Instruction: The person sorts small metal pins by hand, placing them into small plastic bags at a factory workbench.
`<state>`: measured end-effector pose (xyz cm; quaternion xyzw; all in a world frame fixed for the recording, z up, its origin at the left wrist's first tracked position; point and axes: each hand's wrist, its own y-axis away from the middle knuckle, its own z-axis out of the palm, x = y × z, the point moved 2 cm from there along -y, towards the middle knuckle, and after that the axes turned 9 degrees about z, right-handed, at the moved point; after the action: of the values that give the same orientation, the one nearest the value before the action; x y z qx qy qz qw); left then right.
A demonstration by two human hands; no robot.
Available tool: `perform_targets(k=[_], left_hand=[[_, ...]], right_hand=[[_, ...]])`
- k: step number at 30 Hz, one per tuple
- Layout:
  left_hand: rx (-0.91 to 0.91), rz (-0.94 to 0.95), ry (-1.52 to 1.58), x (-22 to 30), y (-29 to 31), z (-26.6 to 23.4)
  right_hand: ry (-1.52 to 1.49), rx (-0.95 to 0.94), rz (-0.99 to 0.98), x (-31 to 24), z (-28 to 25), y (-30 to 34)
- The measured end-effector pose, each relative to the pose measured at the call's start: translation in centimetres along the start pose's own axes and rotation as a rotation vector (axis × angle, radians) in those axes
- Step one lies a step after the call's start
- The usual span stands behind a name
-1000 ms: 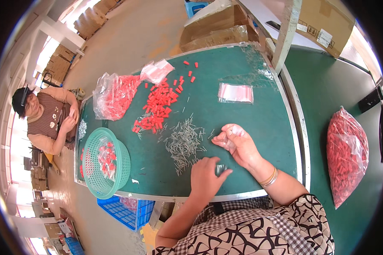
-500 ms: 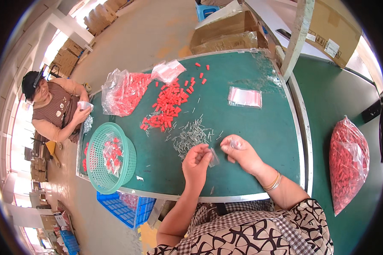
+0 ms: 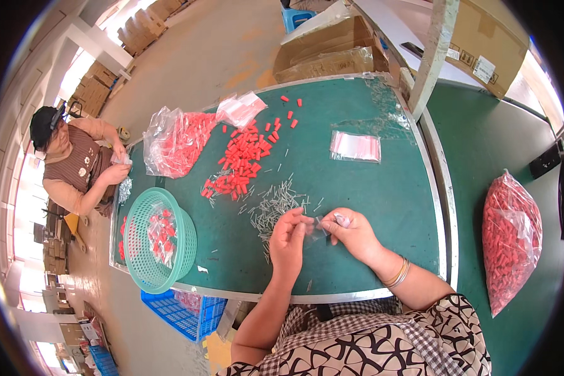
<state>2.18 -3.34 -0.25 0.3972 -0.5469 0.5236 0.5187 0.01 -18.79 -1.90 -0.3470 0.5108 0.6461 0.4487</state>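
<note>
My left hand and my right hand meet over the green table, both pinching a small clear plastic bag between them. Just beyond my left hand lies a loose pile of small metal screws. Farther back is a heap of red plastic plugs. A flat stack of small clear bags lies at the back right.
A green mesh basket holding filled little bags sits at the left edge. A large clear bag of red plugs lies behind it, another on the right-hand table. A seated person works at the far left. Cardboard boxes stand behind.
My left hand rose from the table's near edge to meet my right hand at the small bag. My view shifted slightly.
</note>
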Motion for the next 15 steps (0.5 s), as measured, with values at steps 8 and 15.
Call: perform_targets(k=[8, 15], left_hand=[[-0.097, -0.067, -0.105, -0.3, 0.2, 0.9], [-0.05, -0.078, 0.053, -0.2, 0.3, 0.4]], right_hand=[[0.098, 0.079, -0.099, -0.3, 0.2, 0.3], [0.414, 0.195, -0.238, -1.7, 0.2, 1.2]])
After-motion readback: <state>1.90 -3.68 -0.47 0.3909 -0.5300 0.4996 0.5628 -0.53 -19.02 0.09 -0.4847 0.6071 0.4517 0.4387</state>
